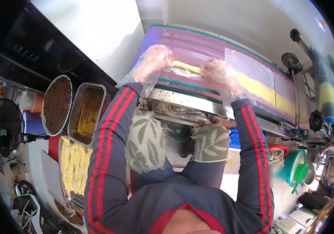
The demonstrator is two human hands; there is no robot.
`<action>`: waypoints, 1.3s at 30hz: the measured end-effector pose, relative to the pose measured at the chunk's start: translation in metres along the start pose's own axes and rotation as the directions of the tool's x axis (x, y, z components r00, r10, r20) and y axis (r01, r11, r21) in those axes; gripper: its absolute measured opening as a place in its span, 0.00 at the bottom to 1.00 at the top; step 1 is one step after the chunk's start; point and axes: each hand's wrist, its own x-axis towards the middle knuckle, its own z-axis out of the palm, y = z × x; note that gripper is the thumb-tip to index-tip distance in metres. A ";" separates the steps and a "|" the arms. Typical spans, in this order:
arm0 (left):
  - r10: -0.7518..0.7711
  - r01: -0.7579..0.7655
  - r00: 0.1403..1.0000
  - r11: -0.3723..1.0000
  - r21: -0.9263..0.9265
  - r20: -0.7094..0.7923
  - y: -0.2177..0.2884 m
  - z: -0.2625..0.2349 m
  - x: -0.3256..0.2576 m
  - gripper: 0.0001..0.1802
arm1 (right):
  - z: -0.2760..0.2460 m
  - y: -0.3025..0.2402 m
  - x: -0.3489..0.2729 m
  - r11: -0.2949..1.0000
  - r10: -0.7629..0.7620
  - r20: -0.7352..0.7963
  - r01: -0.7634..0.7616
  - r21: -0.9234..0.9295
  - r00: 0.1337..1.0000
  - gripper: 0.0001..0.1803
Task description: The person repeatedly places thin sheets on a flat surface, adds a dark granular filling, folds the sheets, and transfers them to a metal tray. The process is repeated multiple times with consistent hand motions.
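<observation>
Both my hands wear clear plastic gloves and are over the pink conveyor belt [190, 46]. A yellow and white dough roll [187, 67] stretches between them, lying along the near part of the belt. My left hand [157, 58] is closed at the roll's left end. At its right end, my right hand [217, 72] has its fingers curled round the dough. Just right of that hand, thin translucent dough sheets [249, 64] with a yellow band along their near side lie flat on the belt. The glove film partly hides my fingertips.
On the left are a bowl of brown crumbly filling [52, 121], a metal pan of yellow liquid [92, 117] and a tray [60, 171] of several yellow dough rolls. A roller [327, 78] with black knobs stands at the belt's right end. A green bucket [290, 167] is lower right.
</observation>
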 end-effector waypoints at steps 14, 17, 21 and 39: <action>-0.538 0.520 0.792 0.842 -0.144 -0.290 -0.024 -0.115 -0.179 0.17 | -0.020 -0.030 -0.093 0.985 -0.095 -0.211 0.061 -0.159 0.973 0.21; -0.596 0.591 0.767 0.800 -0.099 -0.239 -0.045 -0.119 -0.225 0.16 | -0.018 -0.039 -0.102 0.999 -0.048 -0.231 0.049 -0.002 0.972 0.20; -0.624 0.614 0.763 0.781 -0.109 -0.170 -0.052 -0.110 -0.243 0.13 | -0.011 -0.039 -0.108 0.991 0.070 -0.204 -0.044 0.129 0.977 0.18; -0.109 0.037 0.972 0.948 0.317 0.211 -0.013 0.000 -0.039 0.21 | 0.050 -0.037 -0.005 0.982 -0.112 -0.120 0.092 -0.162 0.986 0.25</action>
